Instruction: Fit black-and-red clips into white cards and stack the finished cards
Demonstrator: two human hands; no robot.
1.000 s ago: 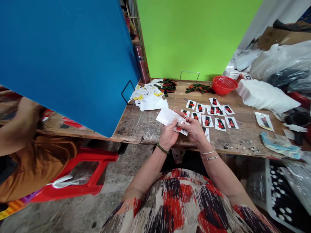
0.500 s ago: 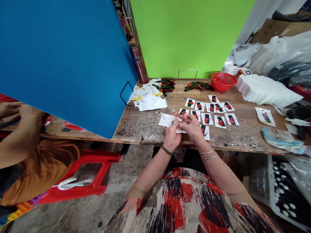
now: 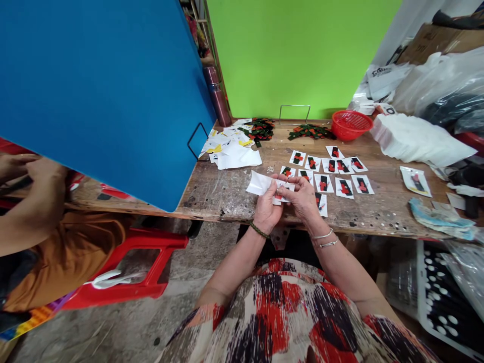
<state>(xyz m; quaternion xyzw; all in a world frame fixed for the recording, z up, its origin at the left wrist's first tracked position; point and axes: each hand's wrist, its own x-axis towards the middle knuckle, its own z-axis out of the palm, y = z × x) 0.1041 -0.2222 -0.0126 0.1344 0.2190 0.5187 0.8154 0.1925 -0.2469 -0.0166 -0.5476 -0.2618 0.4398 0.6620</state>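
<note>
- Holding a small white card [image 3: 283,192] above the near table [image 3: 227,194] edge, left hand [image 3: 266,207] and right hand [image 3: 302,199] both have their grip pinched on it.
- White backing paper [image 3: 259,183] sticks out leftward, curled.

Left hand [image 3: 266,206] and right hand [image 3: 302,197] pinch a white paper strip [image 3: 260,183], possibly sticker backing, above rows of small cards [image 3: 333,176] on the wooden surface [image 3: 227,194].

white paper [image 3: 260,183] lower, hands seemingly closer together
</note>
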